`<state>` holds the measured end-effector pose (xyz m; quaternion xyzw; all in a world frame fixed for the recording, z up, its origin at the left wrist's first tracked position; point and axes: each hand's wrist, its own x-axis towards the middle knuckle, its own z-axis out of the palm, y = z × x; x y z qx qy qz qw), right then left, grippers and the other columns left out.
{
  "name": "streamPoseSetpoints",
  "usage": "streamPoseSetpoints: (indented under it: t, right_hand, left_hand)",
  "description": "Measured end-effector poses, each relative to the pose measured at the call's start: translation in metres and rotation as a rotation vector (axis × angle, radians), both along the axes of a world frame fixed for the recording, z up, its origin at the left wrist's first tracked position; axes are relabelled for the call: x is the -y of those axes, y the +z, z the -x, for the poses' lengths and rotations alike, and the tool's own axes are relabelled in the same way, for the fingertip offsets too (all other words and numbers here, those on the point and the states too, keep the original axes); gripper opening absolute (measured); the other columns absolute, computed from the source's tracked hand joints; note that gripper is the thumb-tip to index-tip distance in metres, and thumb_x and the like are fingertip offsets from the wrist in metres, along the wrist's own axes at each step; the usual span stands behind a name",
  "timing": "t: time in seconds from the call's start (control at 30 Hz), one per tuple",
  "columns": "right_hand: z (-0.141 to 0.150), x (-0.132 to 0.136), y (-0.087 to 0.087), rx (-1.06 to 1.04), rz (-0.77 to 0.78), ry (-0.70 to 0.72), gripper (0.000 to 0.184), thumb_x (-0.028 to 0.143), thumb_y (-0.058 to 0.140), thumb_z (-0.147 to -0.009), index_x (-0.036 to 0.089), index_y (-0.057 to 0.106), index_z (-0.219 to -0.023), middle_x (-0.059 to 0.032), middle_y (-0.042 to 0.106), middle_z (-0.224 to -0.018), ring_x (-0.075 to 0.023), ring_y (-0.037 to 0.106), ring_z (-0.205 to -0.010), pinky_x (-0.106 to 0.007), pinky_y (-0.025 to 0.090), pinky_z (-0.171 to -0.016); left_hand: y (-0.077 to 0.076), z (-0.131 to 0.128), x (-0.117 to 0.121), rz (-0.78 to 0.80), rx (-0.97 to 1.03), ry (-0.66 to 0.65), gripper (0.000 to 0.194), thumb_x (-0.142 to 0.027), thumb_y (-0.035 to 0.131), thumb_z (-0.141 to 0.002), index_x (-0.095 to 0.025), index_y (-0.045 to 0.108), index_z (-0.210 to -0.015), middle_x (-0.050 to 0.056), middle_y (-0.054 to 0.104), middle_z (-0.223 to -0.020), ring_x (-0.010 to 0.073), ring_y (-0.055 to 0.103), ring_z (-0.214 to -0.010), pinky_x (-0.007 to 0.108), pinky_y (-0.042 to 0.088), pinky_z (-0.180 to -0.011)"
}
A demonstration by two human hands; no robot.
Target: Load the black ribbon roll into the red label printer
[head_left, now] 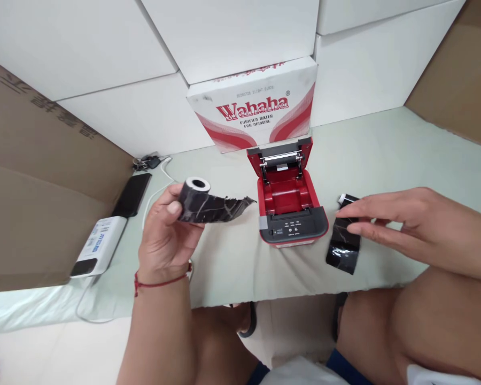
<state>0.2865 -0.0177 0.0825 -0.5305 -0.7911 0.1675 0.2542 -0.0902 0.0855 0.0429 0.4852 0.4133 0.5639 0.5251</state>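
My left hand [166,227] holds up a roll of black, pale-veined film [196,200] with a white core. Its loose end has a ragged edge and stretches to the right. A smaller roll of glossy black film [343,255] with a narrow white core is at my right hand [396,219]. My right thumb and index finger are pinched at its upper part, and its unrolled end hangs toward the table's front edge. Between my hands sits a red and black label printer [292,227], its lid raised. The red roll bay shows no roll inside.
Behind the printer stands a white and red Wahaha water carton [256,109] against white boxes [240,37]. To the left lie a black phone [132,195], a white power bank [100,246] and cables [160,171]. Brown cardboard [44,176] borders the green-covered table [224,278].
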Motion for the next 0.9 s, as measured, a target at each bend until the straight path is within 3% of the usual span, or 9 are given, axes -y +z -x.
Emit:
streamPoseSetpoints:
  t: [0.07,0.13,0.23,0.33,0.53,0.6,0.7,0.8,0.9]
  right_hand:
    - [0.008,-0.003,0.005,-0.053,0.046,0.005,0.026,0.041,0.06,-0.105,0.037,0.084,-0.114,0.002,0.086,-0.101,-0.0224,0.081,-0.079,-0.033,0.062,-0.062]
    - [0.02,-0.005,0.011,-0.132,0.017,-0.087,0.026,0.044,0.059,-0.106,0.035,0.084,-0.106,0.0022,0.085,-0.097,-0.023,0.08,-0.078,-0.034,0.059,-0.06]
    - [0.041,-0.006,0.017,-0.264,-0.029,-0.208,0.024,0.045,0.063,-0.106,0.034,0.083,-0.099,0.0034,0.084,-0.095,-0.0216,0.078,-0.08,-0.034,0.058,-0.064]
    - [0.059,-0.01,0.019,-0.325,-0.058,-0.171,0.022,0.043,0.064,-0.105,0.032,0.082,-0.099,0.002,0.081,-0.093,-0.0188,0.074,-0.078,-0.033,0.058,-0.07]
    - [0.073,-0.009,0.024,-0.436,0.012,-0.021,0.032,0.046,0.058,-0.109,0.031,0.083,-0.096,0.0002,0.073,-0.076,-0.0166,0.066,-0.067,-0.031,0.054,-0.063]
    - [0.074,-0.011,0.023,-0.438,0.052,0.044,0.034,0.047,0.056,-0.109,0.031,0.083,-0.096,0.0001,0.073,-0.077,-0.017,0.068,-0.07,-0.031,0.055,-0.064]
    - [0.075,-0.019,0.015,-0.344,0.101,0.124,0.029,0.046,0.056,-0.109,0.032,0.082,-0.112,-0.0014,0.081,-0.098,-0.0209,0.072,-0.09,-0.035,0.058,-0.081]
    - [0.072,-0.03,0.005,-0.218,0.088,0.162,0.031,0.034,0.057,-0.108,0.033,0.075,-0.134,-0.0024,0.081,-0.126,-0.024,0.07,-0.114,-0.04,0.056,-0.098]
    - [0.066,-0.037,-0.003,-0.147,0.097,0.209,0.039,0.024,0.055,-0.107,0.033,0.071,-0.141,-0.002,0.078,-0.134,-0.0234,0.068,-0.124,-0.039,0.056,-0.101]
  left_hand:
    - [0.002,-0.008,0.008,-0.04,0.052,-0.052,0.043,-0.055,0.099,-0.066,-0.031,0.082,-0.096,-0.004,0.078,-0.087,0.0141,0.069,-0.072,0.027,0.062,-0.071]
    - [0.001,-0.019,0.015,-0.085,0.046,-0.139,0.041,-0.054,0.101,-0.066,-0.03,0.084,-0.095,-0.002,0.08,-0.086,0.0131,0.07,-0.067,0.026,0.063,-0.069]
    - [-0.003,-0.036,0.023,-0.142,-0.037,-0.258,0.042,-0.048,0.099,-0.074,-0.029,0.085,-0.109,0.004,0.083,-0.096,0.0171,0.077,-0.082,0.025,0.064,-0.076]
    - [-0.004,-0.048,0.03,-0.167,-0.053,-0.364,0.049,-0.04,0.096,-0.081,-0.029,0.08,-0.125,0.006,0.084,-0.103,0.0187,0.078,-0.091,0.025,0.064,-0.08]
    - [0.008,-0.056,0.047,-0.26,0.008,-0.592,0.055,-0.049,0.086,-0.089,-0.028,0.072,-0.137,0.007,0.083,-0.094,0.0175,0.071,-0.066,0.026,0.056,-0.055]
    - [0.009,-0.062,0.05,-0.245,-0.036,-0.577,0.057,-0.047,0.087,-0.088,-0.028,0.07,-0.14,0.007,0.082,-0.093,0.0182,0.071,-0.069,0.027,0.055,-0.056]
    - [0.003,-0.074,0.051,-0.232,-0.19,-0.421,0.059,-0.037,0.089,-0.088,-0.029,0.066,-0.142,0.005,0.081,-0.098,0.0156,0.065,-0.072,0.027,0.05,-0.058]
    - [-0.007,-0.086,0.049,-0.302,-0.333,-0.276,0.061,-0.029,0.088,-0.088,-0.03,0.063,-0.143,0.003,0.08,-0.101,0.0111,0.051,-0.063,0.027,0.043,-0.057]
    - [-0.015,-0.091,0.049,-0.325,-0.408,-0.199,0.055,-0.029,0.087,-0.089,-0.028,0.064,-0.139,0.002,0.08,-0.102,0.0101,0.045,-0.061,0.028,0.043,-0.058]
